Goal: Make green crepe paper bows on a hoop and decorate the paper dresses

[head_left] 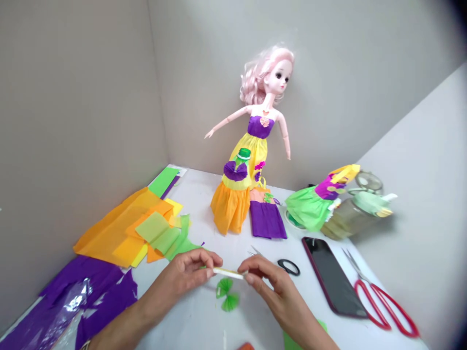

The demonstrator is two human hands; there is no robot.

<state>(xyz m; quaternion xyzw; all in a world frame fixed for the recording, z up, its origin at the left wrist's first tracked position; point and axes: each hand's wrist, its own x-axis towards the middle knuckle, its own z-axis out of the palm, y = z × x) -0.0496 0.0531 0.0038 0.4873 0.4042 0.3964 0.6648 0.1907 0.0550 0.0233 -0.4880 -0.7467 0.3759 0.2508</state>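
Stretched between my two hands is a narrow strip (228,273), white with a yellowish upper edge; its exact material is unclear. My left hand (195,268) pinches one end between thumb and fingers. The other end sits in the pinch of my right hand (266,279). Just below the strip, a green paper bow (226,294) with fanned, pleated ends lies on the white table (204,316). A pair of small scissors with black handles (289,267) lies behind my right hand, its blades partly showing.
A doll (268,97) stands at the back, behind a bottle in an orange skirt (231,206). Coloured paper sheets (120,223) and purple paper (91,282) cover the left. At right are a phone (333,277), red-handled scissors (386,306), a green paper dress (310,206) and a jar (343,221).
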